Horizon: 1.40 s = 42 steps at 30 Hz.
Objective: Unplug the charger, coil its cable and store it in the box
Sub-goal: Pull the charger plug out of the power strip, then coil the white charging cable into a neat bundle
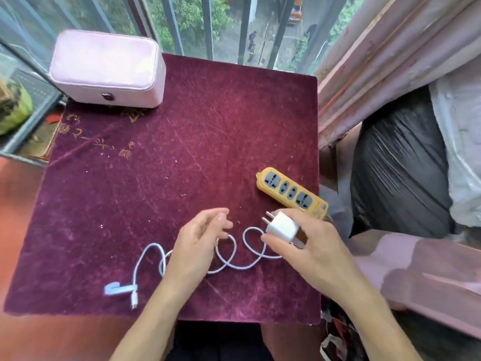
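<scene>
My right hand [309, 246] grips the white charger [282, 226], lifted just off the cloth, prongs pointing up-left and free of the yellow power strip [291, 191] behind it. Its white cable [234, 264] lies in loose loops across the near part of the table and ends at a connector with a pale blue tie [117, 289] at the near left. Over the cable's middle loops hovers my left hand [200, 241], fingers apart and empty. A closed pink box [106, 66] stands at the far left corner.
A dark red velvet cloth [182, 142] covers the small table. Window bars and glass run along the far edge. Pink curtains [390, 61] and a black plastic bag [398, 165] crowd the right side.
</scene>
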Available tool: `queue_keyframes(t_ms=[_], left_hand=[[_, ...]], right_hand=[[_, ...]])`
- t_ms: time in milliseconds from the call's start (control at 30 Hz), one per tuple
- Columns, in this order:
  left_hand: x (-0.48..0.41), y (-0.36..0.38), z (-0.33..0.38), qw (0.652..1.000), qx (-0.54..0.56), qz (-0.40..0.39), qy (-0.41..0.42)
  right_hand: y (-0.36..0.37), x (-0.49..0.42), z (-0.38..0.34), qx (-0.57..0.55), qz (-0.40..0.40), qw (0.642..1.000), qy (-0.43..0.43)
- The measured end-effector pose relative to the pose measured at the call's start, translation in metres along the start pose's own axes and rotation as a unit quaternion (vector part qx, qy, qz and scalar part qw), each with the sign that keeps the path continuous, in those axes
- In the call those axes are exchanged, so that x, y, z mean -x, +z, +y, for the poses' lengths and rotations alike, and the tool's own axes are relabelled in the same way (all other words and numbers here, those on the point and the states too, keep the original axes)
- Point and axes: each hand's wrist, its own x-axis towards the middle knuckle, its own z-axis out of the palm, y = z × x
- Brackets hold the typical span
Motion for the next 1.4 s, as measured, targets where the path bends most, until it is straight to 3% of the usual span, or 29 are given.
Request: queue_keyframes(t_ms=[133, 267, 433, 600, 867, 1167, 1400], left_hand=[[0.044, -0.007, -0.003, 0.992, 0.035, -0.096, -0.069], [0.054, -0.002, -0.004, 0.985, 0.038, -0.157, -0.061], [0.050, 0.004, -0.008, 0.989, 0.069, -0.125, -0.047], [0.045, 0.001, -0.011, 0.989, 0.095, -0.095, -0.063], [0.043, -0.006, -0.017, 0.988, 0.113, -0.087, -0.060], [0.049, 0.000, -0.021, 0.990, 0.118, -0.074, -0.009], [0.075, -0.010, 0.010, 0.988, 0.137, -0.062, -0.033]], right_hand=[[0.046, 0.024, -0.003, -0.044, 0.004, 0.999, -0.020], [0.067, 0.028, -0.003, -0.026, 0.007, 0.999, -0.036], [0.072, 0.027, 0.006, -0.045, -0.002, 0.998, -0.042], [0.062, 0.025, 0.020, -0.082, -0.063, 0.994, 0.036], [0.068, 0.022, 0.021, -0.166, -0.123, 0.978, 0.019], [0.075, 0.024, 0.019, -0.199, -0.120, 0.973, 0.008], [0.060, 0.045, -0.015, -0.190, -0.106, 0.976, -0.001]])
